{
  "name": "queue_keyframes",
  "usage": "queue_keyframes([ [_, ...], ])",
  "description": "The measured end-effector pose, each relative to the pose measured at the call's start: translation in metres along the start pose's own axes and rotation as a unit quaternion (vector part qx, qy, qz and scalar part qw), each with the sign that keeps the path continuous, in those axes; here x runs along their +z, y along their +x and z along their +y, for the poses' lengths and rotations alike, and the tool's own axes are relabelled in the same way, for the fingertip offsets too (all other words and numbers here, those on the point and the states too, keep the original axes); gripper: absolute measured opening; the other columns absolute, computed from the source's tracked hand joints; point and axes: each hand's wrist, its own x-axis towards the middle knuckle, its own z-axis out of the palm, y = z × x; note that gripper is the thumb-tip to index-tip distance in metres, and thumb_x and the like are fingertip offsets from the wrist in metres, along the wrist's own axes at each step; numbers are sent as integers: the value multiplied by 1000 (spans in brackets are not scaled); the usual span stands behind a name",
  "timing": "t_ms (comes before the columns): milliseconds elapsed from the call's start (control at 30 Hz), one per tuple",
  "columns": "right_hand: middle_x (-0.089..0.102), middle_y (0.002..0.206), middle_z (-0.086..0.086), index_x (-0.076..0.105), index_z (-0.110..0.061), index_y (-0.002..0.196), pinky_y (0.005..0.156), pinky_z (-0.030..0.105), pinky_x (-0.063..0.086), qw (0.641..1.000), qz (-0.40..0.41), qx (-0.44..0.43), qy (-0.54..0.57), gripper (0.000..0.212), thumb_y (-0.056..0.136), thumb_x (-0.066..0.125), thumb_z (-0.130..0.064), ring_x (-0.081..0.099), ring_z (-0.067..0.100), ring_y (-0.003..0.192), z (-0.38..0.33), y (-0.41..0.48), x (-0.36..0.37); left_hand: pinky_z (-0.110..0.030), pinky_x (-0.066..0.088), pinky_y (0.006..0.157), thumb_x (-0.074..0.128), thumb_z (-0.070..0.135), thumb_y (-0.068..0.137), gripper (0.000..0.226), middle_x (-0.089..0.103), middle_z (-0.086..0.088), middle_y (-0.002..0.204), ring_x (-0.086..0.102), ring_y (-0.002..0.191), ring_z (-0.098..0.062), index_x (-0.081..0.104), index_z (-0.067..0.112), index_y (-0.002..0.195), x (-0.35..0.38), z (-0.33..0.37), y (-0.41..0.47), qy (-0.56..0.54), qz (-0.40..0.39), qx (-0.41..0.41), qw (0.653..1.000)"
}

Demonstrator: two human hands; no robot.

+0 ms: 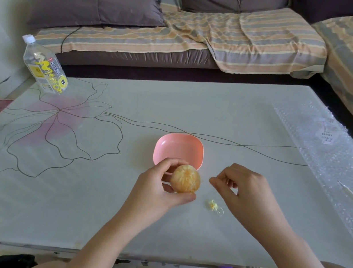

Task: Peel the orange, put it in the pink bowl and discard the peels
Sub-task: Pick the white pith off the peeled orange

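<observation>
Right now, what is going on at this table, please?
A person sits at the table with an orange. The left hand holds the orange, its visible side bare of peel, just in front of the pink bowl, which holds nothing yet. The right hand hovers beside it with fingertips pinched together; whether they hold a strand is too small to tell. A few pale scraps lie on the table under that hand.

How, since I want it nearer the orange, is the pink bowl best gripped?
Pinch the pink bowl at its right rim, coming from the right: it stands upright, shallow and empty, with a thin raised rim, and its near edge is hidden behind the left hand and the orange.
</observation>
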Motion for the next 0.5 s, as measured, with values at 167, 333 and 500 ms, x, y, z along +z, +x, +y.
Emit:
queue_keyframes([
  [167,65,75,-10,73,-24,77,69,14,47,979,28,43,196,11,76,75,-13,60,6,74,-16,-3,-7,-16,48,69,86,27,60,49,63,13,96,57,82,-7,58,36,99,5,-1,-2,70,44,61,995],
  [333,69,72,-10,73,-27,68,59,13,47,965,10,86,249,11,72,79,-19,61,10,66,-22,-5,-5,-10,42,70,84,24,62,53,58,12,101,54,87,-5,55,29,107,10,-5,-2,152,82,153,973],
  [500,66,70,-14,71,-25,64,59,10,45,974,23,70,216,18,72,78,-10,58,6,64,-24,-6,-5,-14,43,68,81,26,63,50,54,7,97,51,81,-5,55,24,106,14,-6,-4,195,100,172,960],
])
